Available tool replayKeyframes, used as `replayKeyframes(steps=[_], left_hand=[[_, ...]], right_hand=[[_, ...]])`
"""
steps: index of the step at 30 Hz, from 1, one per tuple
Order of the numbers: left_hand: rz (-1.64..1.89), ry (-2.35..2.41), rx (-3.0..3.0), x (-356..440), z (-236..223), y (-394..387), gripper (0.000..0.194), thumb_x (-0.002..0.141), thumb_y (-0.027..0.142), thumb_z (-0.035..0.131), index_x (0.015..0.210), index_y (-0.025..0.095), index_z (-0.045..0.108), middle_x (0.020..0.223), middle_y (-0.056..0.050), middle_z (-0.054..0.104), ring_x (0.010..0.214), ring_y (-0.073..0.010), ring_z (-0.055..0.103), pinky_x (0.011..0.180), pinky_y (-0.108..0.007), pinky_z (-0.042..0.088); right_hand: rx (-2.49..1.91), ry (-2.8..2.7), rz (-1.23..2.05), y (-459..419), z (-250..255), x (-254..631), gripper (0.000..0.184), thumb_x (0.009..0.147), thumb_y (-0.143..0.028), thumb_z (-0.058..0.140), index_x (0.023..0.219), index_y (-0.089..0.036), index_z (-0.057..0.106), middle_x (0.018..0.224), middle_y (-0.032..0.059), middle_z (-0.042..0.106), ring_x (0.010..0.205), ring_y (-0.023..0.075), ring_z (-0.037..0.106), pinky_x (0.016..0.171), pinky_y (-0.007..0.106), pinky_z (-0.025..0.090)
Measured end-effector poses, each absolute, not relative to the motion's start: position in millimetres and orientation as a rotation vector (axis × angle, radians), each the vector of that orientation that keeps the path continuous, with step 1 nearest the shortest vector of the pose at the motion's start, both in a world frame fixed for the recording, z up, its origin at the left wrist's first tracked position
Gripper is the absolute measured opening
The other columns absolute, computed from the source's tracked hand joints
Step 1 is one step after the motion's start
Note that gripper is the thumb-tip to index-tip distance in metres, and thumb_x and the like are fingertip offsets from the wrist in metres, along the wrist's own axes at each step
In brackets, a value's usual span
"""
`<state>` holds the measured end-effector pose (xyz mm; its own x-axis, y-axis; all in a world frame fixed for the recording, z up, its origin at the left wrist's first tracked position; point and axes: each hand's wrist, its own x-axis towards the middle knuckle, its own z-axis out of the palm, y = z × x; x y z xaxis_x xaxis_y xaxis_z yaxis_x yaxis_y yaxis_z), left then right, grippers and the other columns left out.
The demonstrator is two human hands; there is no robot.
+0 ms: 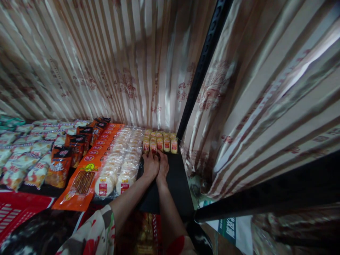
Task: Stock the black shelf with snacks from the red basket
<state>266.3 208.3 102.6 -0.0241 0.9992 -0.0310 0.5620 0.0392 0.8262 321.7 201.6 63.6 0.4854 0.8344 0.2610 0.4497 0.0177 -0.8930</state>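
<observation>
Small yellow snack packs (166,141) with red labels stand in rows at the far right of a black shelf (172,177). My left hand (151,165) and my right hand (163,164) are side by side, thumbs close together, at the front of these rows. Both hands have bent fingers, closed around the lower end of one snack pack (153,144) in the front row. The fingertips partly cover that pack. To the left of my hands lie two long clear sleeves of round white cakes (123,163).
Orange bags of brown sticks (83,182) and several small snack bags (60,166) fill the shelf's left side. A black metal post (202,67) rises at the corner. Patterned curtains (127,71) hang behind. A red basket (21,209) sits below the left edge.
</observation>
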Motion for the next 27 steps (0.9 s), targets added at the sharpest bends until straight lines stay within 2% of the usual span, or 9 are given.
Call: replayKeyframes(steps=[6,12,17,24,27], left_hand=[[0.780,1.706,1.626,267.1,109.5,206.7,0.044,0.087,0.019,0.037,0.128,0.005,0.046,0.122,-0.019,0.046,0.115,-0.0243,0.047,0.098,-0.033,0.039],[0.853,1.689,1.612,268.8,104.4,207.0,0.048,0.086,0.019,0.040,0.131,0.006,0.043,0.125,-0.021,0.046,0.112,-0.0259,0.052,0.095,-0.037,0.043],[0.860,1.640,1.692,268.4,96.1,212.5,0.042,0.085,0.016,0.038,0.124,0.004,0.050,0.125,-0.021,0.049,0.114,-0.0258,0.050,0.098,-0.040,0.042],[0.893,1.611,1.797,266.8,81.7,218.0,0.037,0.085,0.015,0.038,0.117,0.008,0.056,0.113,-0.015,0.055,0.107,-0.0218,0.052,0.101,-0.038,0.040],[0.888,1.609,1.819,267.5,80.1,217.0,0.036,0.084,0.013,0.037,0.114,0.009,0.056,0.114,-0.015,0.055,0.107,-0.0226,0.051,0.101,-0.040,0.039]], right_hand=[[-1.634,-1.176,0.426,202.5,63.5,322.1,0.041,0.079,-0.020,0.045,0.117,-0.019,0.059,0.114,0.0072,0.060,0.102,0.0167,0.056,0.087,0.027,0.044],[-1.599,-1.233,0.423,202.5,62.8,323.3,0.043,0.080,-0.019,0.044,0.121,-0.018,0.057,0.119,0.0082,0.058,0.108,0.0163,0.055,0.091,0.027,0.044],[-1.577,-1.264,0.440,205.4,58.2,323.9,0.044,0.081,-0.017,0.041,0.121,-0.022,0.057,0.123,0.0054,0.056,0.110,0.0150,0.054,0.094,0.027,0.043],[-1.588,-1.298,0.416,206.5,53.1,323.7,0.044,0.081,-0.015,0.038,0.121,-0.021,0.057,0.125,0.0059,0.056,0.114,0.0148,0.052,0.095,0.027,0.043],[-1.624,-1.306,0.388,206.4,54.0,324.1,0.044,0.081,-0.014,0.040,0.121,-0.020,0.057,0.125,0.0071,0.055,0.113,0.0154,0.053,0.095,0.027,0.043]])
